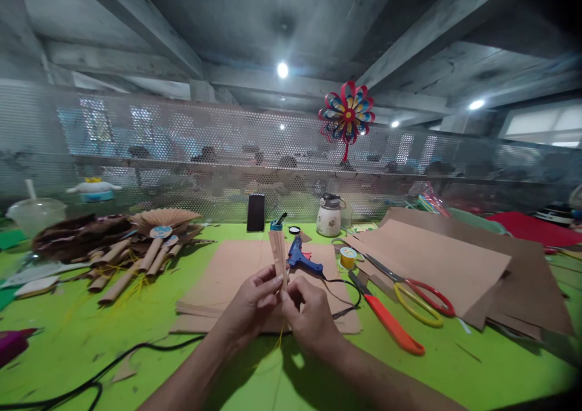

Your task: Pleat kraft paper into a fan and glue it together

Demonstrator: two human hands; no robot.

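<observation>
My left hand (254,305) and my right hand (311,317) meet above the green table (136,332), both pinched on the lower end of a folded brown paper strip (277,253) that stands upright between them. Under the hands lies a brown cardboard sheet (227,277). Just behind the strip, a blue glue gun (301,258) rests on that sheet, its black cord running to the right.
Scissors with red and yellow handles (416,296) and an orange-handled knife (386,320) lie right of the hands. Large brown sheets (436,259) are stacked at right. Rolled paper tubes and a folded fan (145,247) lie at left. A mesh fence with a paper flower (347,115) stands behind.
</observation>
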